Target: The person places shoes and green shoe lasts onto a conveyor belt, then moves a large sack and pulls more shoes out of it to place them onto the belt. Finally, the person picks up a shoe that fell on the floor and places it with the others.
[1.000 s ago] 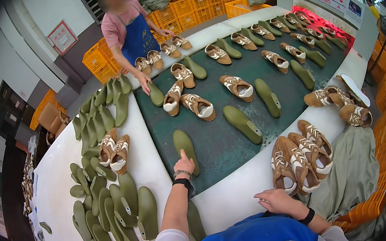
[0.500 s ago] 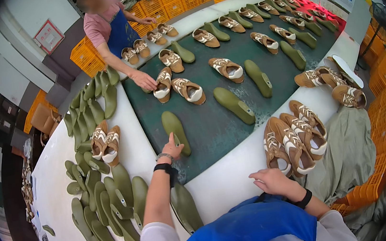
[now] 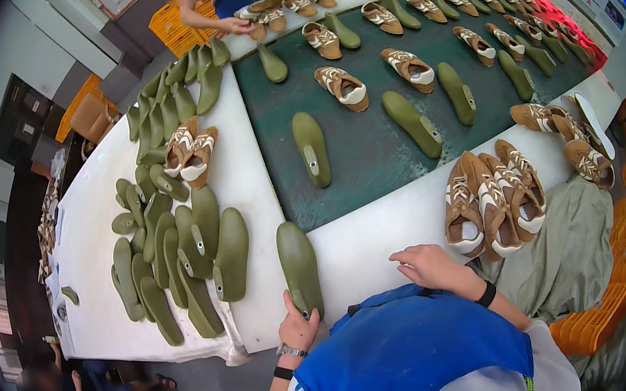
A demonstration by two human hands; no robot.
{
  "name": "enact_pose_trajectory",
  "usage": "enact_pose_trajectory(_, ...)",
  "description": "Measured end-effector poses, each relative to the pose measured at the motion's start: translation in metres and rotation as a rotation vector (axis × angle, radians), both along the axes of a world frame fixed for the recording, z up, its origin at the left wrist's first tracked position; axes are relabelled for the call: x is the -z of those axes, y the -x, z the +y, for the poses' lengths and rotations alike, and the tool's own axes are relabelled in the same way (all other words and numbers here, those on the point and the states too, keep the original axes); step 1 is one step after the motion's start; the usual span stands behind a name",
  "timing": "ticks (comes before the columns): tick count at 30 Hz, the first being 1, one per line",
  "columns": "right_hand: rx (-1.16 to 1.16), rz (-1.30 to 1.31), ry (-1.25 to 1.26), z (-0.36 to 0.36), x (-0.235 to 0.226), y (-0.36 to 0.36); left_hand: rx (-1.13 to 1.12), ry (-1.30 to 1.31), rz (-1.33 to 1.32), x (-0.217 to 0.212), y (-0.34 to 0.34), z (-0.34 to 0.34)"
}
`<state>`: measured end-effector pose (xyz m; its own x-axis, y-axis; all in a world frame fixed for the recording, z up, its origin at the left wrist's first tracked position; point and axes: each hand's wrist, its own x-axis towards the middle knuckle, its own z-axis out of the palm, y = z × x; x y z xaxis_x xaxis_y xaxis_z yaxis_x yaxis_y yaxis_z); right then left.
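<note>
The left hand (image 3: pixel 298 330) has its grip clamped on a green last (image 3: pixel 300 269) at the white surface (image 3: pixel 380 234) edge, while the right hand (image 3: pixel 425 266) rests there, fingers loosely apart.

White worktable (image 3: pixel 380 234) carries a dark green belt mat (image 3: pixel 370 149) down its middle. At the left hand's (image 3: pixel 298 328) grip: one olive-green plastic shoe last (image 3: pixel 299 267), lying on the table's near edge. Left of the grip: heap of like lasts (image 3: pixel 179 251). Beyond the grip, on the mat: single lasts and tan-and-white shoes (image 3: pixel 343 86). Right of the grip: cluster of tan shoes (image 3: pixel 493 201), touching one another.
</note>
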<state>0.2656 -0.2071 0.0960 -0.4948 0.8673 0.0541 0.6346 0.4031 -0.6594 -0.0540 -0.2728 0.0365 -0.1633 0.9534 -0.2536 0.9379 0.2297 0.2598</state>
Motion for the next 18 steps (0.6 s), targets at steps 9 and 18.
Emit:
enact_pose_trajectory(9, 0.062, -0.062, 0.004, -0.018, 0.001, -0.01, 0.047, -0.102, -0.038, 0.014, 0.003, 0.044)
enact_pose_trajectory(18, 0.872, -0.373, -0.443, -0.037, -0.047, -0.13, 0.023, 0.015, -0.026, 0.002, -0.001, 0.02)
